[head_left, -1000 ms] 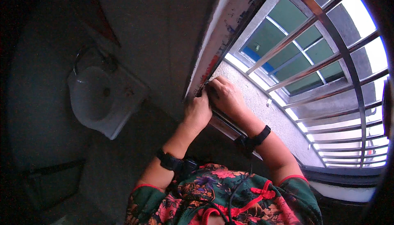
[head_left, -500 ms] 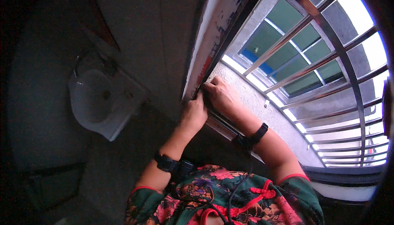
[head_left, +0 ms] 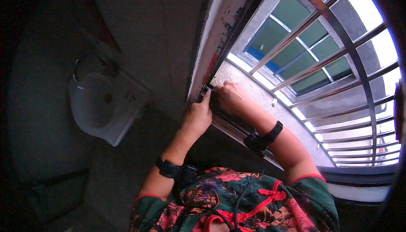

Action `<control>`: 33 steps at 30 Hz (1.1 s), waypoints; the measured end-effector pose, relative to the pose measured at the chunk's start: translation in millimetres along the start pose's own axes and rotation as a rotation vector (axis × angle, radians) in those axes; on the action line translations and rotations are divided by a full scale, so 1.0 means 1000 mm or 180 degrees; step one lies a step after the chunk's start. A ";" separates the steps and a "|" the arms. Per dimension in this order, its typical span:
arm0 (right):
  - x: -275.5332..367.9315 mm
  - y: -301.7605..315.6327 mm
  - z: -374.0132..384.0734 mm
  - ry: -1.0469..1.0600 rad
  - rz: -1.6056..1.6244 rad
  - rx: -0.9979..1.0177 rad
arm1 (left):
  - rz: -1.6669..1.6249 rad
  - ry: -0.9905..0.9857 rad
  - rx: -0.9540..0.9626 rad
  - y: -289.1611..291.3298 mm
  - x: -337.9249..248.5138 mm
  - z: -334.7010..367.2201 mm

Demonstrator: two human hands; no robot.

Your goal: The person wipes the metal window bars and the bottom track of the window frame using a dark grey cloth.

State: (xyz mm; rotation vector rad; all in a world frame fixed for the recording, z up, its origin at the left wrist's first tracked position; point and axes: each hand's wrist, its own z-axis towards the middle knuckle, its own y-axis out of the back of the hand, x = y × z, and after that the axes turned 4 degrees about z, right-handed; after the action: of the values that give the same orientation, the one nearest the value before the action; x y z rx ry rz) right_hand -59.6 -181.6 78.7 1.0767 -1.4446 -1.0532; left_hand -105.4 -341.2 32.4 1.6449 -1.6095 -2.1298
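Reaching a long, dark window frame's (head_left: 239,29) lower corner, the left hand (head_left: 198,115) sets its straight forefinger at a small dark fitting (head_left: 206,89), just left of the curled right hand (head_left: 233,99), whose grip I cannot tell.

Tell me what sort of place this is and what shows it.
Probably a washroom or wash area beside a window: a white washbasin shows in the dim part at left, and at right metal bars guard an opening, with a green-paned window beyond.
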 end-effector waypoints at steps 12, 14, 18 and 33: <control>-0.008 0.005 -0.041 -0.0130 0.0337 -0.0260 | 0.0138 -0.0656 -0.0397 -0.014 0.018 -0.004; -0.009 0.003 -0.038 -0.0085 0.0346 -0.0400 | 0.0063 -0.0646 -0.0332 -0.011 0.019 -0.006; -0.006 0.011 -0.020 -0.0155 0.1027 -0.0514 | -0.0260 -0.0723 -0.0483 -0.015 0.026 -0.004; -0.002 -0.019 0.015 -0.0225 0.0552 -0.0867 | 0.0181 -0.0321 -0.0126 -0.012 0.016 0.012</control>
State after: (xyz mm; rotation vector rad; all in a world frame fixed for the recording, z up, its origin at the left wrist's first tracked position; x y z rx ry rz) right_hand -72.1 -182.4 57.9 0.7140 -1.3759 -1.1334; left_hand -114.9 -335.9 11.3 1.4850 -1.6074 -2.2348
